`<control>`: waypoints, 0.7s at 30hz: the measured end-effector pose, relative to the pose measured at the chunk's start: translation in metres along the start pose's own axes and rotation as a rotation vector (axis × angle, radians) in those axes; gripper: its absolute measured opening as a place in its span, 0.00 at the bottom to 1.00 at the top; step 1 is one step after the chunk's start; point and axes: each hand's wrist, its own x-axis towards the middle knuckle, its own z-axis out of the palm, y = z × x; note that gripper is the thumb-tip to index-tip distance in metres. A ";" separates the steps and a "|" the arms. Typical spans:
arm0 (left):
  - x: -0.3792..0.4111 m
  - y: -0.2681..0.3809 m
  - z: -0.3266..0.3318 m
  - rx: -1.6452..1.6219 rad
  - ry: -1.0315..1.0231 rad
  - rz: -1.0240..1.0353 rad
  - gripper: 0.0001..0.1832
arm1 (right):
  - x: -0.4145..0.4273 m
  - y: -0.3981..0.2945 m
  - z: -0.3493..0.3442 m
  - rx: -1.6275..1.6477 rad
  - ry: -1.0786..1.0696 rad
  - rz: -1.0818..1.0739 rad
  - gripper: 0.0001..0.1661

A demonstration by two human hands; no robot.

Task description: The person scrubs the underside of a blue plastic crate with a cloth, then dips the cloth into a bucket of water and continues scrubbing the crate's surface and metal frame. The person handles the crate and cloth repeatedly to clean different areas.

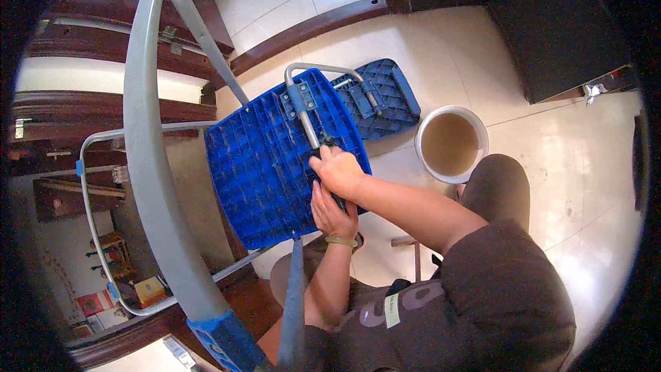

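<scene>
A folding step ladder stands tilted before me, the ribbed underside of its blue plastic step [258,175] facing me. A bent metal tube [309,126] is fixed to this underside by a blue screwed bracket [299,101]. My right hand [338,170] is closed around a dark, cloth-like item [326,140] on the tube's lower end. Just below it, my left hand [333,214], with a bracelet at the wrist, lies against the step, fingers extended. Something dark shows between its thumb and fingers; its grip is partly hidden. A second, darker blue step [384,98] is behind.
To the right, a white bucket [480,157] of murky brown liquid stands on the tiled floor [563,165], close to my knee [501,191]. The ladder's grey rail [147,139] crosses the left side. A dark cabinet-like block [552,26] stands at upper right.
</scene>
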 end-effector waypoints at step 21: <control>-0.009 -0.005 -0.005 0.067 -0.043 -0.014 0.38 | 0.026 0.080 -0.051 1.644 -0.323 0.442 0.18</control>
